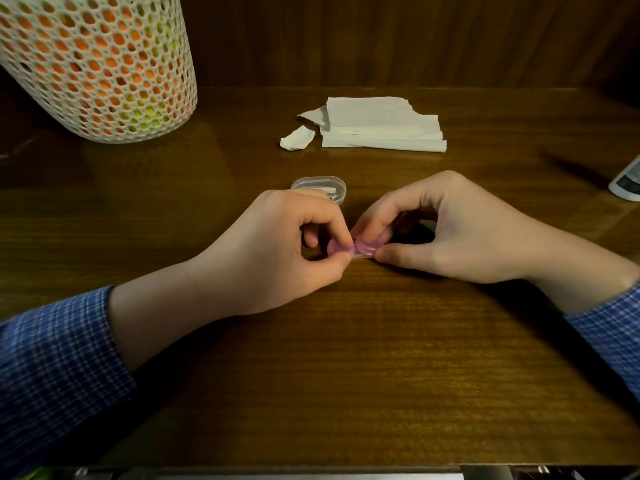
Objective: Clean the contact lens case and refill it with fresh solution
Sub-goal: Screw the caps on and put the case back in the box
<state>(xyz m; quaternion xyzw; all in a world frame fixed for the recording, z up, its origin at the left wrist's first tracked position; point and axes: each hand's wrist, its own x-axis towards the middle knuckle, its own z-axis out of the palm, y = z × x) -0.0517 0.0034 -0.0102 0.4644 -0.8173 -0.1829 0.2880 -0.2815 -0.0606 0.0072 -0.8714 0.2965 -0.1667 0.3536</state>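
Both hands meet at the middle of the wooden surface (pixel 363 358), pinching a small pink lens case (pixel 356 249): the left hand (pixel 277 247) has its curled fingers (pixel 337 233) and thumb on the left cap, and the right hand (pixel 450 230) holds the right cap between thumb and forefinger. Just behind the left hand lies a clear plastic box (pixel 320 187), partly hidden, and farther back a folded tissue (pixel 377 124) with a torn scrap (pixel 297 138) beside it. A white mesh basket (pixel 93 64) stands at the far left, and a white object (pixel 627 183) at the right edge carries print too small to read.
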